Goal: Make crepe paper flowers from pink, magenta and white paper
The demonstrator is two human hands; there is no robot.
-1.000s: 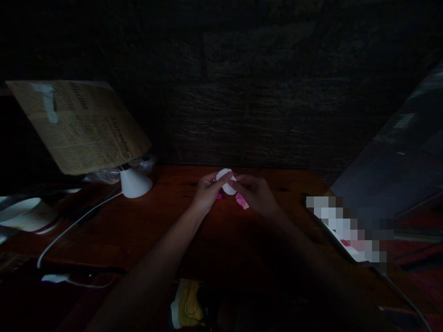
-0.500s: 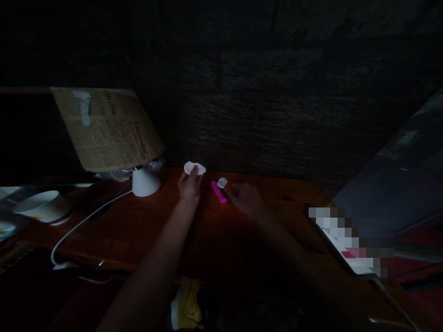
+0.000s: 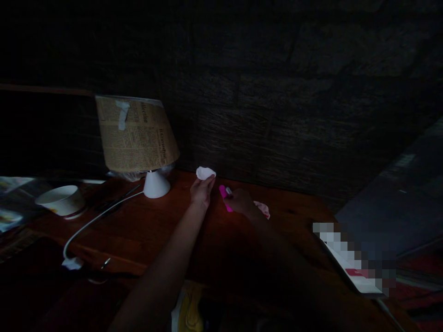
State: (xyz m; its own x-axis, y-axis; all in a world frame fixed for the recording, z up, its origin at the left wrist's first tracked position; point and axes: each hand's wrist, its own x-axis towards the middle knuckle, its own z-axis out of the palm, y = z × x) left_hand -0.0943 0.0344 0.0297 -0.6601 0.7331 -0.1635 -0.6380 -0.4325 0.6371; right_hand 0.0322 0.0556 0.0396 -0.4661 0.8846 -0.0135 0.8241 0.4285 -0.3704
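My left hand (image 3: 200, 190) is raised above the back of the wooden desk, its fingers pinched on a thin white piece (image 3: 205, 173) with a wavy, rounded edge. On the desk just right of it lies a bright pink strip (image 3: 222, 190), partly covered by the other hand. My right hand (image 3: 240, 201) is closed over the strip, its fingertips at a small white piece (image 3: 228, 190) that they seem to grip. Beyond the right wrist shows a pale pink, crumpled piece (image 3: 262, 209) with some red on it. The dim light hides the material of these pieces.
A lamp (image 3: 138, 138) with a newsprint shade stands at the left, its white cord (image 3: 100, 214) running over the desk (image 3: 155, 235). Farther left is a paper bowl (image 3: 62, 200). A flat item (image 3: 360, 279), partly pixelated, lies at the right. A dark wall (image 3: 235, 115) rises behind.
The view has shifted left. My right hand has moved left over the pink strip, closing at the small white piece. The pale pink piece has come into view.
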